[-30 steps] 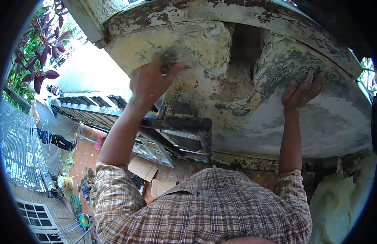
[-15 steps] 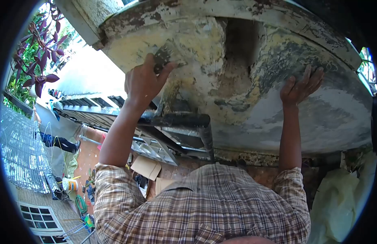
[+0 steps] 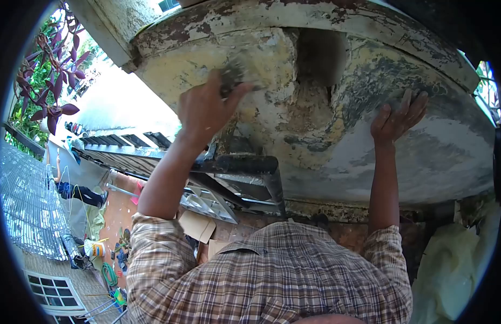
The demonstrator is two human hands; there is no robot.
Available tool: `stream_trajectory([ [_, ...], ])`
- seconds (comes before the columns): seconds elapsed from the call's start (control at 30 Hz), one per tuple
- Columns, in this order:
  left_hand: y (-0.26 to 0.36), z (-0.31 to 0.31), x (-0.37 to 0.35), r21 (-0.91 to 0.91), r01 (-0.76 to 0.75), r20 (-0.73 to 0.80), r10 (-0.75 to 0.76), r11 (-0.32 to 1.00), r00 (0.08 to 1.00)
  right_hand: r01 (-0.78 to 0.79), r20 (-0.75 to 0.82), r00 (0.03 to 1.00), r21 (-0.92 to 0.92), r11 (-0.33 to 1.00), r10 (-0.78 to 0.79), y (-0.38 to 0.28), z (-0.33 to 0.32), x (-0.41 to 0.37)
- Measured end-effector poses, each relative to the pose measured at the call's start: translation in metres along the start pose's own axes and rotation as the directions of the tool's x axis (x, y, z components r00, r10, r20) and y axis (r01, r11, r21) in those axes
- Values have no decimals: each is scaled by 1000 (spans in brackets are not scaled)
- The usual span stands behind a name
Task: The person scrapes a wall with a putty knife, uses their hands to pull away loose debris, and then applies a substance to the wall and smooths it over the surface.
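My left hand (image 3: 207, 110) is closed on a dark, flat scraper (image 3: 233, 75), blurred by motion. The scraper lies against the peeling yellowish wall (image 3: 185, 62), left of a deep rectangular hole (image 3: 319, 56). My right hand (image 3: 397, 120) rests with fingers stretched out on the same curved wall, over a patch of dark, rough surface (image 3: 380, 70). Below that hand the wall is smoother and grey-white. Just under my left wrist stands a black metal bar frame (image 3: 245, 164).
A ladder (image 3: 207, 204) and a cardboard piece (image 3: 196, 225) lie below. At the far left another person's legs (image 3: 80, 191) show beside a corrugated roof (image 3: 29, 194). A bucket (image 3: 95, 247), green hose (image 3: 108, 275), hanging purple plant (image 3: 56, 92) and pale sheeting (image 3: 445, 270) are around.
My left hand has moved a little to the right along the wall with the scraper. My right hand has stayed nearly in place.
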State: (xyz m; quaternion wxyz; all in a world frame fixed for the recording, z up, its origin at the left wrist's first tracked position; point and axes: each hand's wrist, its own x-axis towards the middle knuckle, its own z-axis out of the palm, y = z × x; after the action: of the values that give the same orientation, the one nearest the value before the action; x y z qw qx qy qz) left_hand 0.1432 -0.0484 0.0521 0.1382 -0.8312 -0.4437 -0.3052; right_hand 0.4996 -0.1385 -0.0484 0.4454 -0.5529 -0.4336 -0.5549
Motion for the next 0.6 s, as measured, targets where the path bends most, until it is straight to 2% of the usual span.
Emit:
stream_trajectory([
  [0.07, -14, -4, 3, -83, 91, 32, -89, 992, 996, 8, 4, 1000, -12, 1000, -7, 4, 2, 3],
  [0.1, -13, -2, 7, -81, 86, 25, -84, 993, 996, 9, -12, 1000, -21, 1000, -10, 2, 3, 5],
  [0.17, -7, -3, 5, 43, 78, -5, -78, 996, 997, 7, -3, 1000, -15, 1000, -7, -5, 1, 2],
  [0.2, -3, -5, 5, 48, 86, -2, -86, 995, 996, -1, -18, 1000, -10, 1000, 1, -5, 3, 2],
  [0.27, 6, -9, -2, -8, 247, 121, -244, 969, 962, 8, -23, 1000, 27, 1000, -8, -5, 1, 0],
  [0.3, 8, -9, -12, 3, 281, 111, -280, 960, 954, 4, -13, 1000, 23, 1000, -4, -5, 1, -3],
  [0.33, 10, -7, -22, -216, 301, 174, -267, 929, 948, 2, -16, 1000, 21, 1000, -2, -7, 4, -3],
  [0.37, 13, -7, -27, -429, 307, 218, -232, 850, 948, 21, -37, 999, 56, 998, -19, -10, 5, -3],
  [0.43, 34, -17, -54, -706, 265, 200, -174, 657, 964, -21, 26, 999, 18, 1000, 20, -10, -1, -14],
  [0.47, 41, -19, -61, -713, 262, 172, -200, 650, 965, -42, 39, 998, -9, 999, 42, -7, 2, -29],
  [0.5, 49, -20, -69, -871, 332, 301, -141, 363, 943, -60, 61, 996, -38, 997, 62, -4, 1, -41],
  [0.53, 53, -20, -73, -917, 398, 397, -34, 36, 917, -34, 58, 998, -17, 999, 34, -6, -5, -43],
  [0.57, 53, -25, -72, -923, 385, 383, -57, 22, 922, -114, 131, 984, -37, 993, 117, -13, -11, -44],
  [0.6, 54, -31, -69, -886, 408, 435, -89, -218, 896, -189, 206, 958, -66, 980, 198, -19, -19, -42],
])
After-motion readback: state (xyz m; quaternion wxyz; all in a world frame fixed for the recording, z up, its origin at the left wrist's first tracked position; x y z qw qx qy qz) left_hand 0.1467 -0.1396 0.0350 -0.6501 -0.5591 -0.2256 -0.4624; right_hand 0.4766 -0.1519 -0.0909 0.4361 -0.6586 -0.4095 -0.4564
